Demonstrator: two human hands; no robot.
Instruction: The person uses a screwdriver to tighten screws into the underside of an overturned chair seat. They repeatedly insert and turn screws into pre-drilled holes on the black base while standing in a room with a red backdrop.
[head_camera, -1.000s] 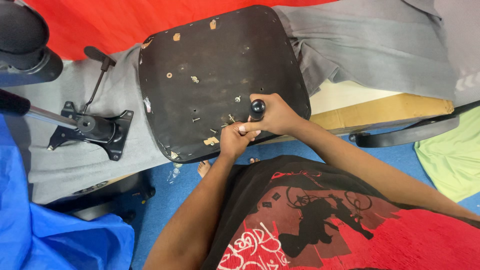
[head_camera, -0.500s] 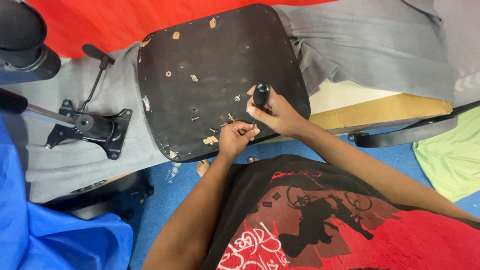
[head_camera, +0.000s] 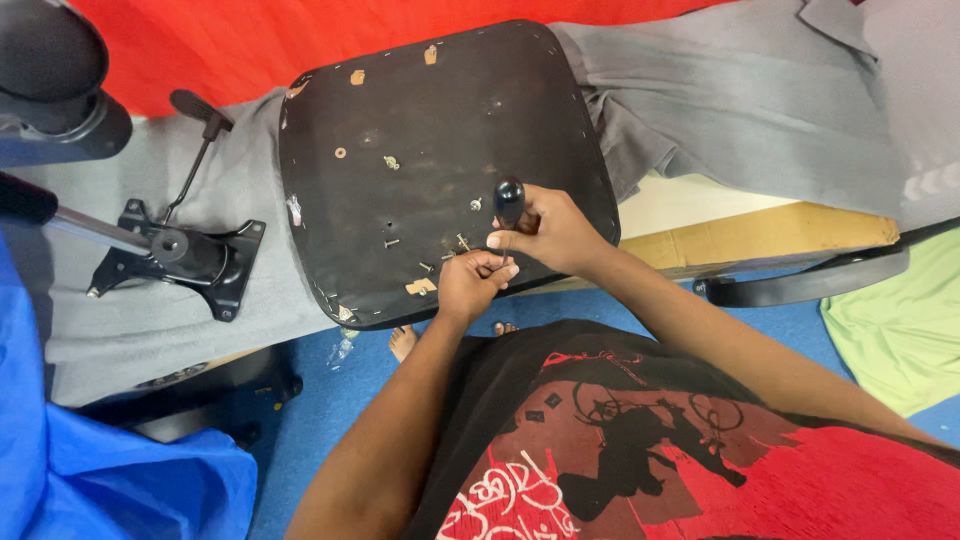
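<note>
A black chair seat base (head_camera: 420, 140) lies upside down on a grey cloth, with small holes and several loose screws (head_camera: 390, 242) on it. My right hand (head_camera: 548, 232) is shut around a screwdriver with a black handle (head_camera: 509, 200), held upright over the seat's near edge. My left hand (head_camera: 472, 283) sits just below it, fingers pinched at the tool's tip, where a small screw may be held; the tip itself is hidden.
A black metal chair mechanism (head_camera: 180, 255) with a lever lies on the grey cloth (head_camera: 760, 100) at the left. A blue sheet (head_camera: 90, 470) covers the lower left, a green cloth (head_camera: 900, 330) the right. A wooden board edge (head_camera: 770, 235) shows under the cloth.
Both hands stayed at the seat's near edge; the screwdriver handle shifted slightly up and left while the left fingers kept pinching at its tip.
</note>
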